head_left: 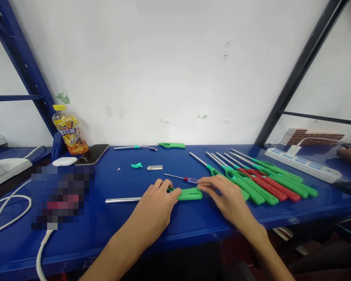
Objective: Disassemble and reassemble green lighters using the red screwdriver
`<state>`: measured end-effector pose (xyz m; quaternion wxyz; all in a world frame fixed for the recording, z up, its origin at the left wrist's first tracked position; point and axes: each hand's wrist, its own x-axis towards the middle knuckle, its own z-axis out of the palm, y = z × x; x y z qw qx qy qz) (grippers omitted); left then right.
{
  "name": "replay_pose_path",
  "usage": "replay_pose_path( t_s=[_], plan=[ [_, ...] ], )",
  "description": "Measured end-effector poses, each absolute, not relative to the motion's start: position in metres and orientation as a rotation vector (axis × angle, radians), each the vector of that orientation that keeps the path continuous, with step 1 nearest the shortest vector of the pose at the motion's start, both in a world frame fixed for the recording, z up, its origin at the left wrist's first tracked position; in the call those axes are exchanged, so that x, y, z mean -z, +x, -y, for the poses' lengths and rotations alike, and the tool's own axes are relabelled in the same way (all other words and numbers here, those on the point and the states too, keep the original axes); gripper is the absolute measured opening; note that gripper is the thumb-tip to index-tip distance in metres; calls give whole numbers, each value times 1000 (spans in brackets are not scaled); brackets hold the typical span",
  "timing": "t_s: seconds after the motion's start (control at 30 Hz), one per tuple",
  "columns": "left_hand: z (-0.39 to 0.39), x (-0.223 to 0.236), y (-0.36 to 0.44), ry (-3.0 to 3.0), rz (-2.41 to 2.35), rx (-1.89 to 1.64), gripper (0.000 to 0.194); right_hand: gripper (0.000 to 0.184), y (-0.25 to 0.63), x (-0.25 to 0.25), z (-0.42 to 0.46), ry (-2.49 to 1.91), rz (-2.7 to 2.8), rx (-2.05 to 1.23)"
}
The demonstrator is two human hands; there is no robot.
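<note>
L hand (pixel 158 202): fingers closed round grn lighter (pixel 190 194), tube (pixel 123 200) out to their L. R hand (pixel 226 192): fingers narrow at its butt, can't tell if gripping. Screwdriver (pixel 190 180) just past R fingers; clear tank (pixel 155 168) beyond L fingers; grn shell (pixel 173 145) farthest.

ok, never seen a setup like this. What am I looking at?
There's no machine: these are a person's two bare hands. The single picture comes from a camera worn on the head, looking forward and down. The left hand grips a green lighter over a blue table. The right hand has its fingertips at the lighter's handle end; whether they pinch it, I can't tell. A screwdriver lies just behind. Further back are a clear tank, a teal piece and a rod. More lighters, green and red, lie at right; a bottle and phone are at left.
</note>
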<state>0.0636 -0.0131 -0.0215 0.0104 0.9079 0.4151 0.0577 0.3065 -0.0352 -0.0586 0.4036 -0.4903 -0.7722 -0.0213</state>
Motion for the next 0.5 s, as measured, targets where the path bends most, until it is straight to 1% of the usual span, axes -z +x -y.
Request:
replay_pose_path(
  t_s=[0.3, 0.5],
  plan=[
    [13, 25, 64, 2848, -1280, -215, 32, 16, 308, 60, 33, -1248, 1995, 50],
    [12, 25, 65, 2861, -1284, -213, 34, 15, 307, 61, 33, -1278, 1995, 108]
  ],
)
